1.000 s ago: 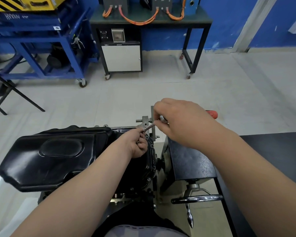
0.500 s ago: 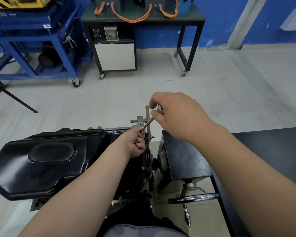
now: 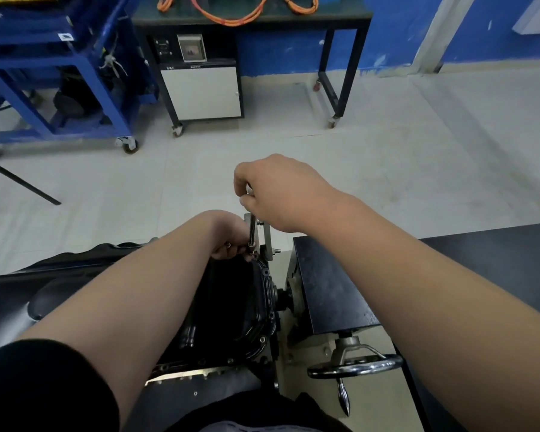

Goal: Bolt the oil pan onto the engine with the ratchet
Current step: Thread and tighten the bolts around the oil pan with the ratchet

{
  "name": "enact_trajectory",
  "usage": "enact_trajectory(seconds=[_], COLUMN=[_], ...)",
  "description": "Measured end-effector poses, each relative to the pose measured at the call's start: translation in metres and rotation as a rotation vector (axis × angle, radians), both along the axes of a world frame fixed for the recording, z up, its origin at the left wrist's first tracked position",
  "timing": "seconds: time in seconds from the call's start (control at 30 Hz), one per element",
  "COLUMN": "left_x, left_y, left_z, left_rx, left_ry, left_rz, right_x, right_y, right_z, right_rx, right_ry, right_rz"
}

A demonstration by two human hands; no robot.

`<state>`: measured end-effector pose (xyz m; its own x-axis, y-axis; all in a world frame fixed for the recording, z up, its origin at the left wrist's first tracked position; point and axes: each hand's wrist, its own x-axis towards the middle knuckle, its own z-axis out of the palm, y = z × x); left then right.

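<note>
Ratchet [image 3: 252, 229] swung upright, handle hidden in right hand [image 3: 282, 194] grip; left hand [image 3: 229, 233] pinches its tip.

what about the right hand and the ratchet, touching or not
Touching. The head view shows the right hand curled round the top of the ratchet, its shaft running down out of the fist.
</note>
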<state>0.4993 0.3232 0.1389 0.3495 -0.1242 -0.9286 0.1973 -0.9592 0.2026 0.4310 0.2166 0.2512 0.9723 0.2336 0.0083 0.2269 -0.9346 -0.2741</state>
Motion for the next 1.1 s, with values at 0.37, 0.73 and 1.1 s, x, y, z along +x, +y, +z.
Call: enact_trajectory(seconds=[0.37,0.73,1.1], left_x=[0.009,0.009,0.005], left_y=[-0.01,0.004,-0.002], left_z=[-0.012,-0.02,-0.024], left_rx=[0.026,-0.06,-0.095], left_ry=[-0.047,-0.137,-0.154], left_rz=[-0.121,-0.052,-0.11], right_x=[0.01,0.006,-0.008], right_y=[0.003,0.022,0.003], right_z=[-0.01,-0.011,-0.013], right_rx=[-0.032,-0.188,-0.144], right_ry=[0.005,-0.037,-0.039], right_rz=[-0.034,0.046,0.049])
